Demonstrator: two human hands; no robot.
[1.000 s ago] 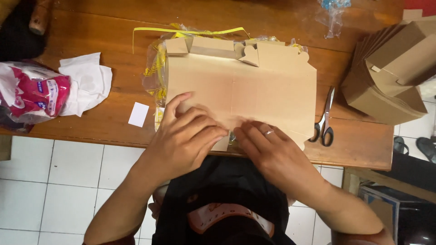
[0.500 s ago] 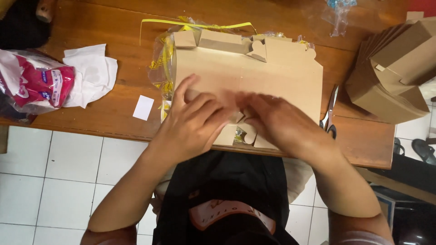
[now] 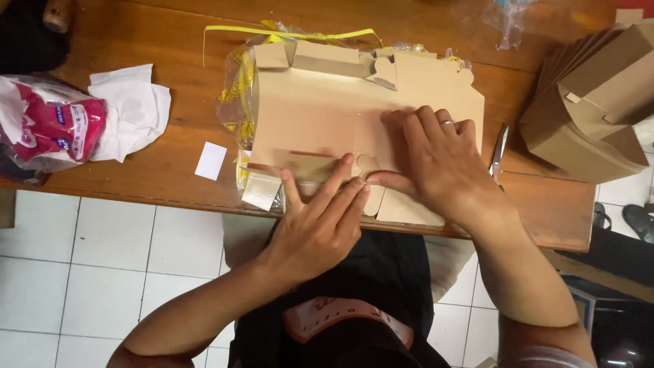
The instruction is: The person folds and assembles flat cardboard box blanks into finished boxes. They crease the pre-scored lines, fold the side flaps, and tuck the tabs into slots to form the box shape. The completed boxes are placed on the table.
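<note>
A flat brown cardboard box blank (image 3: 320,109) with cut flaps lies on the wooden table (image 3: 136,41), on top of a clear plastic bag with yellow strapping (image 3: 235,95). My left hand (image 3: 320,218) presses its fingers on the folded near flap at the blank's front edge. My right hand (image 3: 432,160), with a ring on one finger, lies flat on the right half of the blank, thumb by the small tab at the fold. Neither hand lifts the cardboard off the table.
A stack of folded brown boxes (image 3: 593,102) stands at the right. Scissors (image 3: 499,146) lie partly hidden beside my right hand. A red and white plastic package (image 3: 48,126), white tissue (image 3: 133,109) and a small white card (image 3: 210,160) lie at the left. White floor tiles lie below the table edge.
The cardboard's near flap has been folded over. My left hand slid down to the front edge. My right hand moved up and right to lie flat on the blank.
</note>
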